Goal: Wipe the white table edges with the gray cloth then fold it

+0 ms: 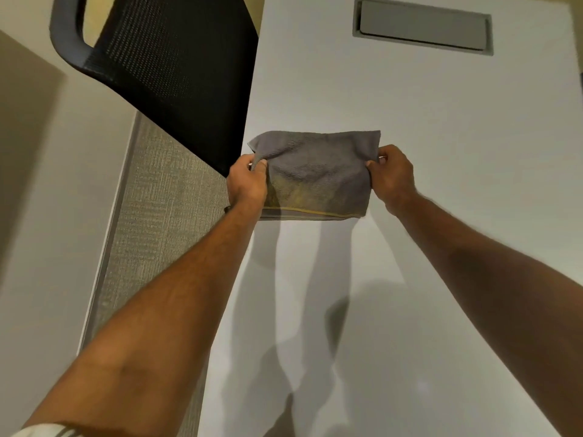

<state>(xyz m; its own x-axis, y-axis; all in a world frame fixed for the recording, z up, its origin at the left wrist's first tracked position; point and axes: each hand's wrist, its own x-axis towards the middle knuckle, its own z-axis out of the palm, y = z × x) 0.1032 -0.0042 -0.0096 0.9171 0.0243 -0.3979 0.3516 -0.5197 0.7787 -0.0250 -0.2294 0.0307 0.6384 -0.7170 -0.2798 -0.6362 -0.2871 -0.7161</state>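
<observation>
You're folding now: left hand (247, 181) and right hand (392, 176) are each pinching a side of the gray cloth (315, 175), lying on the white table (441, 216) by its 9 o'clock edge. Next: bring the pinched edge toward 6, aligning corners.

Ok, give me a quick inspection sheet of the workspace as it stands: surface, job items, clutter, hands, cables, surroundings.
Surface: white table, bare apart from the cloth; a gray recessed hatch at the far end.
Job's things: gray cloth, doubled over with a yellowish hem along its near edge, close to the table's left edge.
Clutter: nothing seen.
Hands: left hand pinches the cloth's left side; right hand pinches its right side.
Cables: nothing seen.
Surroundings: black mesh chair beside the table's left edge; gray fabric partition below it.
</observation>
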